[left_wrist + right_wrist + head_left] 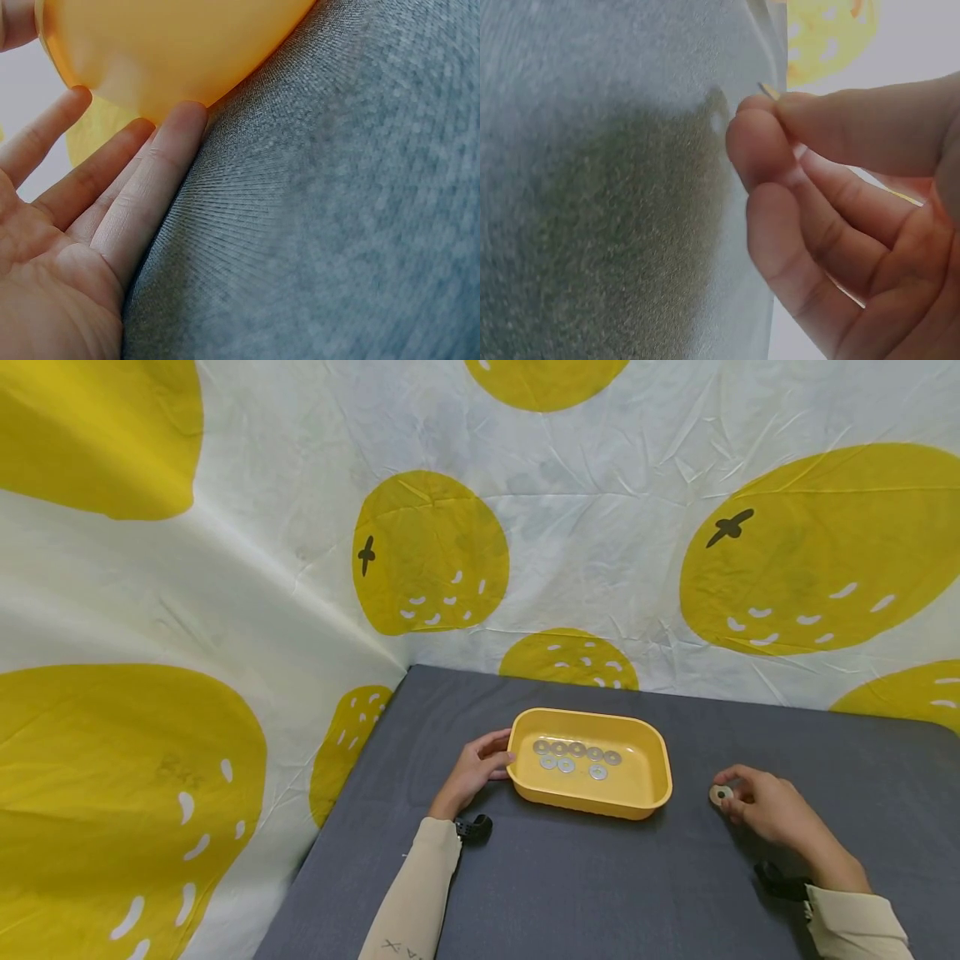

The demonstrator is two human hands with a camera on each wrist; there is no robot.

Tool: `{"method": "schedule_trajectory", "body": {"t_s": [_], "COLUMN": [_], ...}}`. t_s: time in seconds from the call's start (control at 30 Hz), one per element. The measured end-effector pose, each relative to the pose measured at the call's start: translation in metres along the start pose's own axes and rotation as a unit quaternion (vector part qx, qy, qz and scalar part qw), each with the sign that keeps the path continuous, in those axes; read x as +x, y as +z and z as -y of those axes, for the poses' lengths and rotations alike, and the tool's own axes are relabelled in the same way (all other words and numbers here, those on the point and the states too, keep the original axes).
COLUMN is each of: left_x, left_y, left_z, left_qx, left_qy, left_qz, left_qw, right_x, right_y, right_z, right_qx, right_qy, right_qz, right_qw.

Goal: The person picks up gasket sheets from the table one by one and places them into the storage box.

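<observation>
A yellow plastic tray [622,785] sits on the dark grey cloth, with several flat metal washers [577,749] lying in it in two rows. The front row has a gap between its second and third washers. At the tray's left end is my left hand [474,770]. Its fairly straight fingers [127,206] touch the outer wall, and the thumb lies at the rim. To the right of the tray, my right hand [772,806] pinches a single washer [715,795] between thumb and fingertips. Only the thin edge of that washer [766,91] shows in the right wrist view.
Dark grey cloth [570,885] covers the table. Behind it and on the left hangs a white curtain [600,552] printed with large yellow fruit. Black bands with small devices [474,829] are on both wrists.
</observation>
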State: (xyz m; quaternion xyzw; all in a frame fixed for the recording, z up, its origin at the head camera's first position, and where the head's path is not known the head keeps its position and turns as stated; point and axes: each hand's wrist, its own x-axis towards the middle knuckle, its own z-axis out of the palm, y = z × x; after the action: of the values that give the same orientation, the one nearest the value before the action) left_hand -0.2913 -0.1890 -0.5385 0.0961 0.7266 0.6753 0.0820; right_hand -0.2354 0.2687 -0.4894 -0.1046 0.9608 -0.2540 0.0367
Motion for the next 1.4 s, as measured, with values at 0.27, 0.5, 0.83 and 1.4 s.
{"method": "schedule_trajectory", "body": {"t_s": [0.27,0.5,0.83,1.4], "left_x": [0.002,0.003,0.002,0.002], "left_y": [0.000,0.000,-0.001,0.000], "left_z": [-0.001,-0.002,0.000,0.000], "left_qx": [0.000,-0.003,-0.004,-0.006], "left_qy": [-0.001,0.001,-0.001,-0.001], "left_qz": [-0.002,0.002,0.001,-0.001], "left_qw": [1.0000,1.0000,1.0000,1.0000], "right_x": [-0.003,-0.003,-0.002,-0.001], "right_y": [-0.003,-0.003,-0.002,0.006], "right_z": [0.008,0.013,0.027,0.053], "right_qx": [0.025,0.047,0.061,0.072], "right_qy": [-0.005,-0.009,-0.018,-0.069], "right_qz": [-0.026,-0.044,-0.070,-0.153], "right_qw": [0.999,0.998,0.996,0.983]}}
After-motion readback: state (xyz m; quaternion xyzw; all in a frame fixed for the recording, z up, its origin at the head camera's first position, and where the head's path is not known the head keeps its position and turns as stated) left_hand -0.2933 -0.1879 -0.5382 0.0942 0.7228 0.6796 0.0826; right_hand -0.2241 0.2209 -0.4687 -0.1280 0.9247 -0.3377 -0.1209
